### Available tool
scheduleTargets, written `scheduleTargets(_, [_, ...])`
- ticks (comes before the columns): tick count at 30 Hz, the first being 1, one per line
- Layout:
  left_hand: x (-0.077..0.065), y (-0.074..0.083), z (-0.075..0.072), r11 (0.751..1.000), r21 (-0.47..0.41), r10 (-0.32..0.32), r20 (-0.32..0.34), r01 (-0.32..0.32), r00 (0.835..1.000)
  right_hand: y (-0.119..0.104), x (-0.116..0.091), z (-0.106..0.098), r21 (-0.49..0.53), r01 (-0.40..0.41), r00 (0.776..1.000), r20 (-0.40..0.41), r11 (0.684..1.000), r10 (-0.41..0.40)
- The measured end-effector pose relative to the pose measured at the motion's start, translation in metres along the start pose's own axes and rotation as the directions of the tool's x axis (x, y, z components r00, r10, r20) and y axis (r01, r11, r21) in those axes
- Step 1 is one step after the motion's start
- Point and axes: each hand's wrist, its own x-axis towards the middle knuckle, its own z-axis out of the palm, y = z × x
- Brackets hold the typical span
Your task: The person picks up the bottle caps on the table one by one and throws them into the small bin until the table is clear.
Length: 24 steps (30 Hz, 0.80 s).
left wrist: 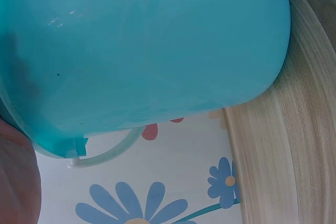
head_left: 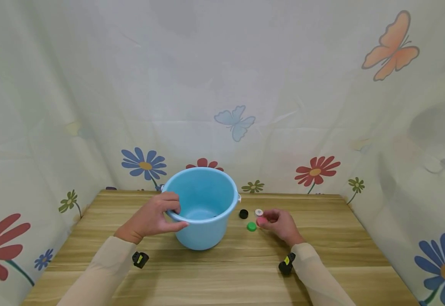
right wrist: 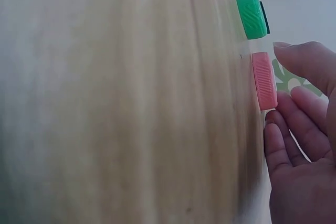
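Left hand [head_left: 155,216] is gripping the bucket [head_left: 203,234] by its rim; right hand [head_left: 282,225], unclenched, is hanging beside the pink cap [head_left: 261,221], near the green cap [head_left: 251,226].

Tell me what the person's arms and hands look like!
The left sleeve and right sleeve are long and cream-coloured. The left hand and right hand wear no gloves. Near each cuff sits a small black-and-yellow gadget.

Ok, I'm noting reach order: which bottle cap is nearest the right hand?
The pink bottle cap, right at the right hand; the green cap, black cap and white cap lie farther off.
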Motion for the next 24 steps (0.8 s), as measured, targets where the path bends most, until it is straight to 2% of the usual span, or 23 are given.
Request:
scheduleTargets(18, [0.0002, -0.0001, -0.0003, 1.0, -0.003, 0.001, -0.002, -0.001, 1.0, -0.0081, 0.0011, 0.0068, -0.123, -0.009, 1.0, -0.023, 0.992, 0.006])
scheduleTargets(24, [-0.0009, -0.001, 0.0004, 1.0, -0.005, -0.007, 0.004, 0.007, 1.0, -0.0081, 0.0012, 0.0096, -0.132, -0.017, 0.999, -0.034, 0.991, 0.012])
